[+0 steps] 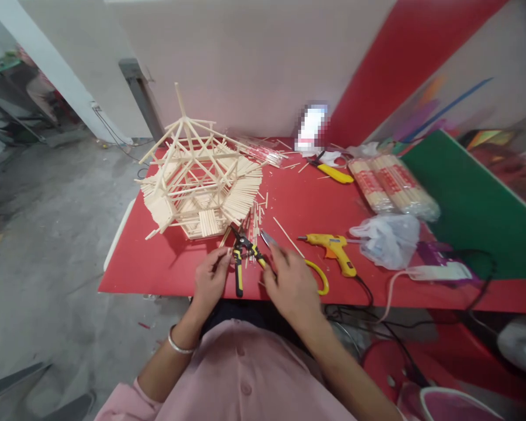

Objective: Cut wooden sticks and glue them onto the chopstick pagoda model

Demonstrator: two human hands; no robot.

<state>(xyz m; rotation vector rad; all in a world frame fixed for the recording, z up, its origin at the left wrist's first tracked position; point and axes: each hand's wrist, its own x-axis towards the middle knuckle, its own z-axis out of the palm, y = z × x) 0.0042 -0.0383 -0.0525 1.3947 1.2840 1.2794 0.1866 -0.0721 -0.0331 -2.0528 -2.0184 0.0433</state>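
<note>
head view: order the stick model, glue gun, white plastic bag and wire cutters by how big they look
1. Stick model
2. White plastic bag
3. Glue gun and wire cutters: too alike in size to rank

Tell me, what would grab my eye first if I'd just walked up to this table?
Probably the airy, pointed structure of pale sticks, standing on the left part of the bright red table. Next, the yellow glue gun, lying to the right of the hands, and the black-and-yellow pliers, between the left hand and right hand.
</note>
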